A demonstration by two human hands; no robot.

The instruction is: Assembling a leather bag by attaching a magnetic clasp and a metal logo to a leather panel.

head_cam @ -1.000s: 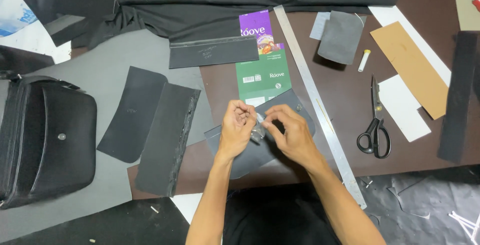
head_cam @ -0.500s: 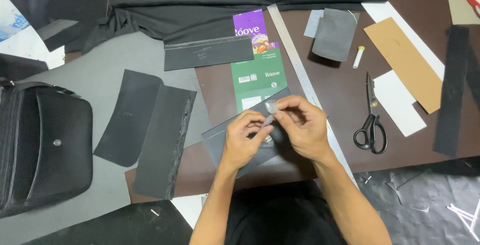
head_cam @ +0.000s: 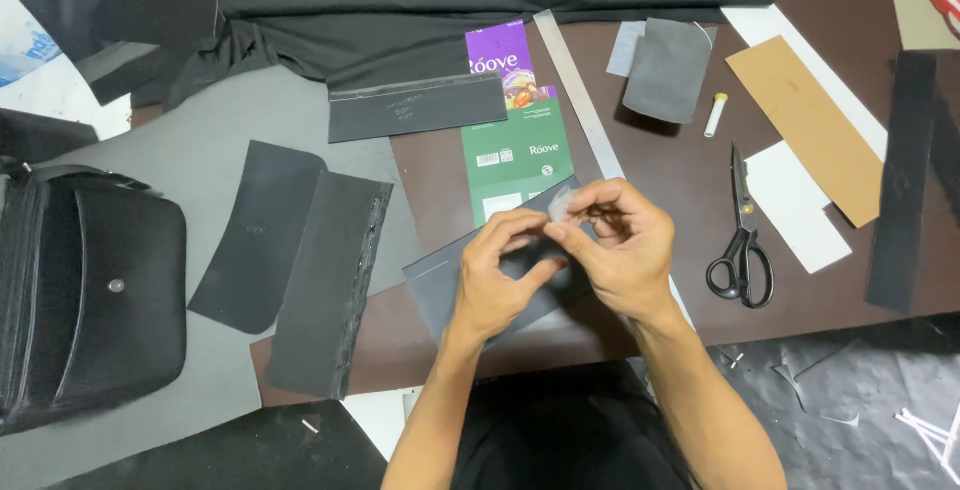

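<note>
My left hand (head_cam: 497, 275) and my right hand (head_cam: 622, 248) meet over a dark grey flat panel (head_cam: 445, 285) lying on the brown table (head_cam: 660, 165). Both pinch a small pale translucent scrap (head_cam: 562, 207) between fingertips, held just above the panel's upper right corner. The hands hide most of the panel's right half. A green flat carton (head_cam: 515, 160) lies right behind the hands, with a purple carton (head_cam: 500, 60) beyond it.
A metal ruler (head_cam: 578, 90) runs diagonally past my right hand. Black scissors (head_cam: 741, 240) lie to the right, near tan (head_cam: 815, 125) and white card strips. Two dark panels (head_cam: 300, 250) and a black bag (head_cam: 85, 300) sit at left. Black fabric (head_cam: 480, 5) stretches across the back.
The view has shifted slightly. My hands have stayed together over the grey panel, and the fingers have reworked their pinch on the small pale scrap.
</note>
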